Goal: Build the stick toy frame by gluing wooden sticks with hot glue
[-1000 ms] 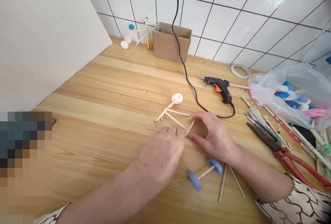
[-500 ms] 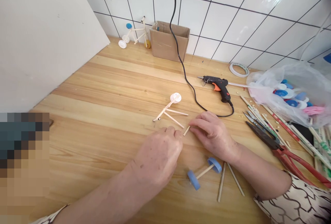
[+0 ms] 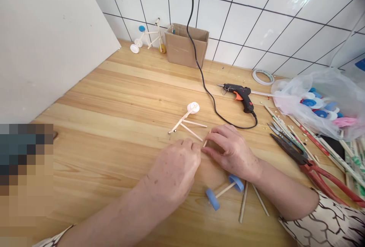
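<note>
My right hand [image 3: 232,146] pinches a short wooden stick [image 3: 205,140] between thumb and fingers. Close to its left, my left hand [image 3: 178,163] is closed with the knuckles up; anything inside its fingers is hidden. Just beyond both hands lies a small stick frame [image 3: 182,119] with a white bottle-cap wheel [image 3: 193,108] at its far end and two thin sticks branching toward my right hand. Below my right wrist, two blue caps [image 3: 213,199] are joined by a wooden stick axle [image 3: 225,190]. Two loose sticks [image 3: 243,203] lie beside that axle.
A black glue gun [image 3: 239,94] and its cord lie beyond my right hand. On the right are red-handled scissors [image 3: 313,171], loose sticks, a tape roll [image 3: 262,76] and a bag of caps [image 3: 319,102]. A cardboard box [image 3: 185,47] and a stick tricycle [image 3: 149,38] stand by the wall.
My right hand has shifted slightly left, its fingers now covering more of the short stick, which stands more upright. My left hand stays nearly in place.
</note>
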`<action>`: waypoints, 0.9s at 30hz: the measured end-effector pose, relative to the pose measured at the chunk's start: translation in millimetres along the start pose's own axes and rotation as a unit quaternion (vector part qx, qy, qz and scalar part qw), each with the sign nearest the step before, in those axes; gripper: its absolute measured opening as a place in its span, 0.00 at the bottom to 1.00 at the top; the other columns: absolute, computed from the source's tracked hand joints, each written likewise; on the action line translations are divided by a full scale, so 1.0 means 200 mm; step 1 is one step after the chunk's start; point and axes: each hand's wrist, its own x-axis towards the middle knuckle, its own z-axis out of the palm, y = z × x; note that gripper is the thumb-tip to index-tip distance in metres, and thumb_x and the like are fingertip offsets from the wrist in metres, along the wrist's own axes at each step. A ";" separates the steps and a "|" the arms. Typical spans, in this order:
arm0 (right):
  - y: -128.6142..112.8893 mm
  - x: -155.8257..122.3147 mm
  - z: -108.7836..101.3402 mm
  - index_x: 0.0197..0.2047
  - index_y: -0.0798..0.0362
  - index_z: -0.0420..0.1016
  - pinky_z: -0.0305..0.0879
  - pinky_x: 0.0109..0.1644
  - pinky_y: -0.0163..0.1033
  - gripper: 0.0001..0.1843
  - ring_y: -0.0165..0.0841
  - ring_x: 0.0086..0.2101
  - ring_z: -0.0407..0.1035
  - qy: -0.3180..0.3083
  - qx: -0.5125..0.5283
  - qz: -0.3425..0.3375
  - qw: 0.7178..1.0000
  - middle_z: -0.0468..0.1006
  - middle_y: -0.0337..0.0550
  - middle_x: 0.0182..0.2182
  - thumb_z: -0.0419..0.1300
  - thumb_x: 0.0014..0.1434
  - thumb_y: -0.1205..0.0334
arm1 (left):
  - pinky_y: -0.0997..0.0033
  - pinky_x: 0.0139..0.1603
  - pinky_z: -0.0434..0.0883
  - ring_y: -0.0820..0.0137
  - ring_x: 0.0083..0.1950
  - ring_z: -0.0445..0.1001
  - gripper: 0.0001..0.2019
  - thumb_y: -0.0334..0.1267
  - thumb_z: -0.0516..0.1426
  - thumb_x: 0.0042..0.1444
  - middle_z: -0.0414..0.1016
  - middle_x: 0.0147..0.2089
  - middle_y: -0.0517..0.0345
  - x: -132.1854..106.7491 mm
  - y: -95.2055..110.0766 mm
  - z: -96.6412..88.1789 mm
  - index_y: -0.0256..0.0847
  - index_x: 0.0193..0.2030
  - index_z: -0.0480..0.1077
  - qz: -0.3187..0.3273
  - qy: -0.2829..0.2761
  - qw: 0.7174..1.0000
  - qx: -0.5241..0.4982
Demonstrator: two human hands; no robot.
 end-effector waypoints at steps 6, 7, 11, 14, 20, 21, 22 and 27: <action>0.01 0.00 0.01 0.39 0.55 0.71 0.66 0.42 0.44 0.06 0.38 0.38 0.67 0.037 0.012 -0.011 0.999 0.75 0.50 0.36 0.59 0.57 0.64 | 0.70 0.31 0.68 0.64 0.34 0.73 0.13 0.18 0.47 0.49 0.72 0.33 0.51 0.00 0.00 -0.01 0.37 0.33 0.68 0.007 -0.004 1.000 0.008; 0.01 0.00 0.01 0.40 0.55 0.71 0.67 0.42 0.44 0.06 0.38 0.38 0.67 0.041 0.013 -0.013 0.999 0.75 0.50 0.37 0.59 0.57 0.65 | 0.70 0.31 0.68 0.64 0.34 0.73 0.13 0.18 0.48 0.48 0.72 0.33 0.51 0.00 0.00 -0.01 0.37 0.33 0.68 0.011 -0.002 1.000 0.008; 0.02 0.01 0.01 0.41 0.53 0.70 0.68 0.44 0.44 0.07 0.38 0.40 0.68 0.050 0.021 -0.021 0.998 0.75 0.49 0.39 0.59 0.57 0.66 | 0.71 0.30 0.69 0.65 0.33 0.73 0.13 0.18 0.48 0.45 0.72 0.32 0.52 -0.01 0.00 -0.02 0.37 0.33 0.67 0.021 -0.001 1.000 0.004; 0.02 0.00 0.02 0.42 0.53 0.70 0.68 0.43 0.44 0.08 0.37 0.40 0.68 0.054 0.026 -0.031 0.998 0.75 0.49 0.39 0.59 0.57 0.67 | 0.71 0.28 0.69 0.65 0.31 0.73 0.14 0.18 0.48 0.43 0.72 0.31 0.52 -0.01 -0.01 -0.03 0.36 0.32 0.67 0.030 0.008 1.000 0.000; 0.03 0.00 0.03 0.41 0.55 0.70 0.68 0.43 0.43 0.08 0.37 0.39 0.68 0.051 0.029 -0.036 0.998 0.74 0.50 0.39 0.59 0.57 0.68 | 0.69 0.27 0.71 0.64 0.30 0.73 0.15 0.18 0.47 0.42 0.72 0.31 0.51 -0.01 -0.02 -0.01 0.35 0.34 0.68 0.040 0.035 0.999 0.002; 0.03 0.00 0.03 0.42 0.55 0.70 0.68 0.43 0.43 0.08 0.37 0.39 0.68 0.051 0.029 -0.036 0.998 0.74 0.50 0.39 0.59 0.57 0.68 | 0.69 0.28 0.71 0.64 0.31 0.73 0.15 0.18 0.47 0.42 0.72 0.31 0.51 -0.01 -0.03 -0.01 0.35 0.34 0.68 0.045 0.035 0.998 0.003; 0.03 -0.01 0.03 0.42 0.55 0.70 0.68 0.43 0.43 0.08 0.37 0.40 0.68 0.050 0.029 -0.036 0.998 0.74 0.50 0.39 0.59 0.57 0.68 | 0.69 0.29 0.71 0.65 0.31 0.73 0.15 0.18 0.48 0.41 0.72 0.31 0.51 -0.01 -0.03 -0.01 0.35 0.34 0.68 0.050 0.035 0.998 0.003; 0.04 -0.01 0.03 0.42 0.56 0.71 0.67 0.44 0.43 0.08 0.37 0.40 0.68 0.048 0.029 -0.037 0.998 0.74 0.51 0.40 0.59 0.57 0.68 | 0.69 0.30 0.71 0.65 0.31 0.73 0.15 0.19 0.48 0.42 0.73 0.32 0.51 -0.01 -0.03 -0.01 0.35 0.35 0.68 0.048 0.017 0.999 0.002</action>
